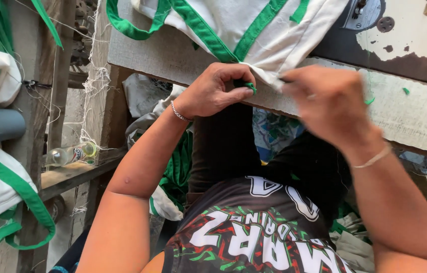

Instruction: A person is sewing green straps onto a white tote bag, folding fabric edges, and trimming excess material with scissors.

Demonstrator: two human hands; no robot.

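Worn grey tabletop (pixel 415 116) carries white cloth with green trim (pixel 254 30) at its near edge, left hand (pixel 213 91) pinching a green scrap (pixel 250 87), right hand (pixel 332 101) blurred, grip unclear; tugging could fray the seam.

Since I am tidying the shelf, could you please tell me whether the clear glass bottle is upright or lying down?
Lying down: the clear glass bottle rests on its side along the wooden shelf.

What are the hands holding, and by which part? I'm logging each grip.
The left hand pinches the green binding at the corner of the white cloth piece with green trim; the blurred right hand grips the same corner.
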